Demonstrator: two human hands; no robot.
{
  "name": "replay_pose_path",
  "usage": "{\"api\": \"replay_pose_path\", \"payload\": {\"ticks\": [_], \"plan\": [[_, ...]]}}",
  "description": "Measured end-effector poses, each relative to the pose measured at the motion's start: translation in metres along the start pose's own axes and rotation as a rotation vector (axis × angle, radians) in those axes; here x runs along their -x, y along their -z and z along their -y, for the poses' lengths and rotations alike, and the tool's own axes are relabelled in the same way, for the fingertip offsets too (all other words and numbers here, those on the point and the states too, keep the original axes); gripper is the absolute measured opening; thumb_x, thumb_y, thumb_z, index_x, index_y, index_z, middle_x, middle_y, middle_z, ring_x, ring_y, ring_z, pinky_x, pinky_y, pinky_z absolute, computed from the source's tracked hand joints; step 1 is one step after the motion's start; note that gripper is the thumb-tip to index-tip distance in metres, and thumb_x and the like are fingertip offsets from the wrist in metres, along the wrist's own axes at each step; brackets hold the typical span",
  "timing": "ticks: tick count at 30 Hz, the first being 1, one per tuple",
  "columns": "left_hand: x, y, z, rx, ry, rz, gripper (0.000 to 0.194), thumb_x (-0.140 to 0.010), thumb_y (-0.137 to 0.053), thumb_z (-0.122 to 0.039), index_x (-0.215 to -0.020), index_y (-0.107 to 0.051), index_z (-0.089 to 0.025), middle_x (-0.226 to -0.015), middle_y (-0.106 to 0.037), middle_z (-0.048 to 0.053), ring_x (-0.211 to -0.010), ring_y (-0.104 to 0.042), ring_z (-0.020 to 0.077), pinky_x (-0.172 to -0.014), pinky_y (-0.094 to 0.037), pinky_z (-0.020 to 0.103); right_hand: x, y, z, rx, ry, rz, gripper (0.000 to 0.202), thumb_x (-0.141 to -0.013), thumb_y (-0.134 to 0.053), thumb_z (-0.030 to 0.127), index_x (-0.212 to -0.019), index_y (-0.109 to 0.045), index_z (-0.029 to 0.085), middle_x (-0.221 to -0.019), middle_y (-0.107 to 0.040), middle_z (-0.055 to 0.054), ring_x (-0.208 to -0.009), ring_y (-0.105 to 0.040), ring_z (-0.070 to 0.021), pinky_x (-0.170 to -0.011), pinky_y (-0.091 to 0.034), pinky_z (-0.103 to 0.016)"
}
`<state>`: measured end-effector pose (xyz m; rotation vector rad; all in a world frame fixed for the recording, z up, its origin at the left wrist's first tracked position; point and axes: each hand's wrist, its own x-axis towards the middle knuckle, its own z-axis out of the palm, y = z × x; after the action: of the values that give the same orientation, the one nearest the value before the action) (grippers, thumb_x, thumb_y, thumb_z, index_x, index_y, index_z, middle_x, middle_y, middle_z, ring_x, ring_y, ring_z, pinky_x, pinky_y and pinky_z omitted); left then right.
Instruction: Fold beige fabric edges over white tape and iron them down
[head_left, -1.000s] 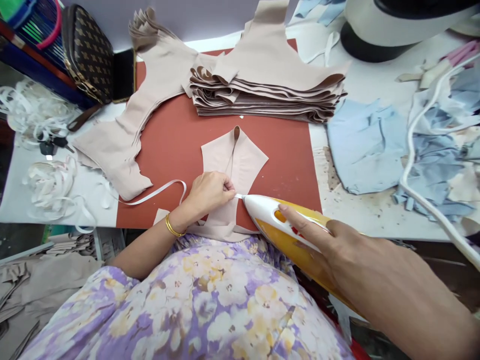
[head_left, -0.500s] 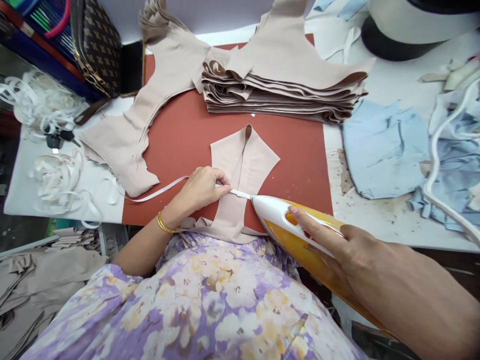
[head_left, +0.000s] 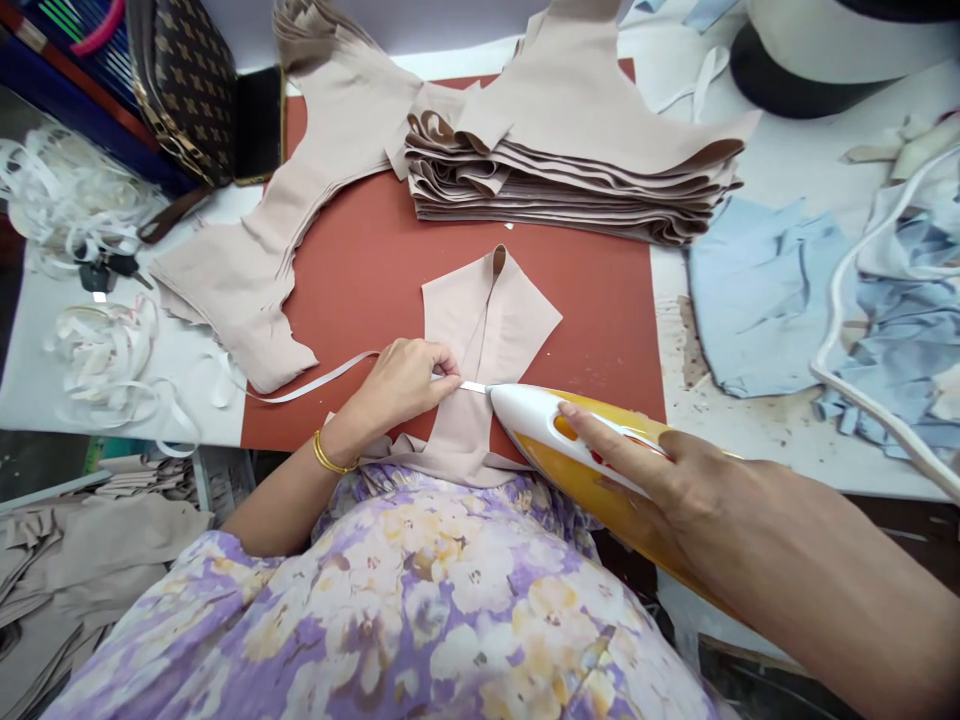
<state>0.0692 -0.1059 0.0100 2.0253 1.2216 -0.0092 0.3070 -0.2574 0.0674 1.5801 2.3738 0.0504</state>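
A beige fabric piece (head_left: 517, 325) with a folded seam lies on the red-brown mat (head_left: 360, 270) and reaches down to my lap. Across its narrow part runs a thin white tape (head_left: 322, 381). My left hand (head_left: 411, 375) pinches the tape between thumb and fingers, just left of the iron's tip. Wrapped round a yellow and white iron (head_left: 536, 415) is my right hand (head_left: 660, 480), its index finger stretched along the top. The iron's tip rests on the tape over the fabric. The iron's handle is partly hidden by my right hand.
Stacked beige fabric (head_left: 570, 190) lies at the back of the mat, more beige pieces (head_left: 247, 290) on the left. Tangled white tape (head_left: 105, 350), keys (head_left: 109, 272) and a brown bag (head_left: 184, 90) sit far left. Light blue fabric (head_left: 765, 300) and a white cord (head_left: 862, 270) are right.
The iron has moved a little left along the tape with my right hand, its tip now closer to my left fingers. My left hand stays nearly in place, still pinching the tape.
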Motion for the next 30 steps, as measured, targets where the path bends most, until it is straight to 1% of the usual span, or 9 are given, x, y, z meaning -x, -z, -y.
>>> {"api": "replay_pose_path", "payload": {"ticks": [5,7,10,14,17,20,24,27,30], "plan": [[0.001,-0.002,0.002,0.018,-0.034,-0.003,0.011,-0.082,-0.066,-0.020,-0.085,-0.077,-0.018,-0.087,-0.078,0.005,-0.081,-0.069,0.0178,-0.079,-0.050,0.029,-0.008,0.006,0.007,0.031,0.018,0.043,0.081,-0.071,-0.045,0.001,-0.147,-0.049,0.031,-0.063,-0.059,-0.003,-0.040,-0.052,-0.0166,-0.036,-0.032,-0.024],[0.002,-0.002,0.004,0.032,-0.040,0.000,0.011,-0.083,-0.067,-0.020,-0.085,-0.077,-0.018,-0.088,-0.078,0.005,-0.082,-0.070,0.0179,-0.080,-0.050,0.029,-0.011,0.009,0.012,0.046,0.012,0.042,0.081,-0.071,-0.045,0.001,-0.147,-0.048,0.030,-0.062,-0.057,-0.002,-0.039,-0.051,-0.0164,-0.037,-0.033,-0.024],[0.002,-0.001,0.005,0.051,-0.053,0.014,0.011,-0.082,-0.068,-0.021,-0.088,-0.077,-0.018,-0.092,-0.078,0.005,-0.086,-0.070,0.0187,-0.082,-0.051,0.030,-0.012,0.011,0.017,0.030,0.002,-0.011,0.075,-0.074,-0.043,0.002,-0.144,-0.053,0.026,-0.062,-0.056,-0.003,-0.036,-0.049,-0.0156,-0.036,-0.033,-0.025],[0.004,-0.002,0.006,0.065,-0.078,0.010,0.013,-0.081,-0.067,-0.018,-0.089,-0.077,-0.017,-0.094,-0.078,0.007,-0.087,-0.070,0.0192,-0.082,-0.051,0.030,-0.002,0.006,0.011,-0.064,0.031,-0.050,0.075,-0.074,-0.040,0.003,-0.147,-0.048,0.019,-0.064,-0.056,-0.003,-0.032,-0.047,-0.0150,-0.034,-0.032,-0.026],[0.005,-0.002,0.004,0.090,-0.079,-0.022,0.014,-0.082,-0.065,-0.018,-0.087,-0.078,-0.016,-0.089,-0.078,0.006,-0.080,-0.068,0.0175,-0.078,-0.050,0.029,0.013,0.000,0.003,-0.128,0.005,-0.074,0.074,-0.079,-0.038,0.009,-0.151,-0.040,0.025,-0.066,-0.057,-0.003,-0.030,-0.047,-0.0164,-0.031,-0.028,-0.026],[0.006,0.000,0.003,0.124,-0.050,-0.069,0.016,-0.081,-0.064,-0.023,-0.086,-0.078,-0.018,-0.080,-0.076,0.004,-0.071,-0.065,0.0158,-0.072,-0.049,0.028,0.025,-0.001,-0.001,-0.146,-0.035,-0.079,0.074,-0.083,-0.036,0.015,-0.154,-0.030,0.033,-0.072,-0.061,-0.004,-0.030,-0.048,-0.0177,-0.030,-0.022,-0.026],[0.005,0.002,0.006,0.139,0.020,-0.109,0.018,-0.079,-0.063,-0.026,-0.083,-0.078,-0.017,-0.071,-0.073,0.004,-0.068,-0.064,0.0158,-0.069,-0.048,0.027,0.026,0.004,0.000,-0.138,-0.043,-0.089,0.072,-0.087,-0.035,0.020,-0.156,-0.022,0.033,-0.075,-0.063,-0.006,-0.032,-0.050,-0.0192,-0.031,-0.024,-0.027],[0.003,0.002,0.008,0.115,0.058,-0.130,0.019,-0.079,-0.062,-0.028,-0.082,-0.078,-0.017,-0.069,-0.072,0.004,-0.069,-0.064,0.0167,-0.069,-0.049,0.028,0.020,0.007,0.001,-0.129,-0.014,-0.127,0.071,-0.087,-0.035,0.020,-0.156,-0.022,0.032,-0.076,-0.063,-0.006,-0.031,-0.049,-0.0188,-0.030,-0.024,-0.028],[0.003,0.003,0.007,0.082,0.081,-0.128,0.020,-0.079,-0.062,-0.028,-0.082,-0.078,-0.017,-0.068,-0.071,0.004,-0.069,-0.065,0.0177,-0.069,-0.049,0.028,0.013,0.009,0.001,-0.134,0.008,-0.133,0.067,-0.087,-0.035,0.019,-0.153,-0.029,0.031,-0.070,-0.060,-0.002,-0.031,-0.049,-0.0190,-0.029,-0.027,-0.028]]}}
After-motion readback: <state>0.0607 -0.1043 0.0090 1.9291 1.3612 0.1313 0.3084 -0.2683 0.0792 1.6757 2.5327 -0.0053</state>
